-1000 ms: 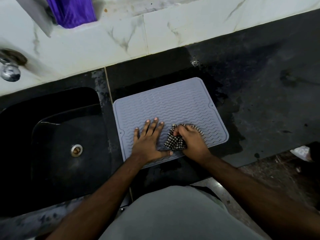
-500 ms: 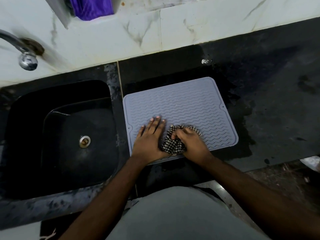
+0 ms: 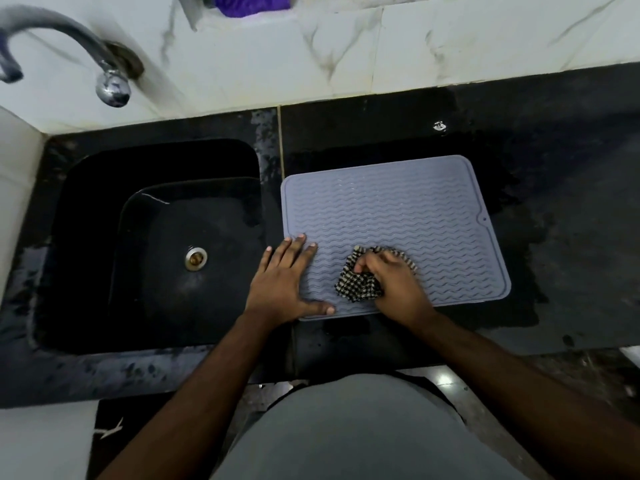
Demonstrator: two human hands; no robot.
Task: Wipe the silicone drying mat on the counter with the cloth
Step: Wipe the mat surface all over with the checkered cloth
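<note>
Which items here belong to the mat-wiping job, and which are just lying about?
In use: silicone drying mat, checked cloth, right hand gripping it, left hand pressing the mat.
Bystanders: sink, tap, purple cloth.

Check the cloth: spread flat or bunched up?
Bunched. The checked cloth sits crumpled in a wad under the right hand, whose fingers curl round it on the mat.

Mat (image 3: pixel 398 209) lies on counter (image 3: pixel 571 237), just right of sink (image 3: pixel 104 209). Cloth (image 3: pixel 360 287) on mat's near part. Tap (image 3: pixel 110 84) behind sink.
</note>
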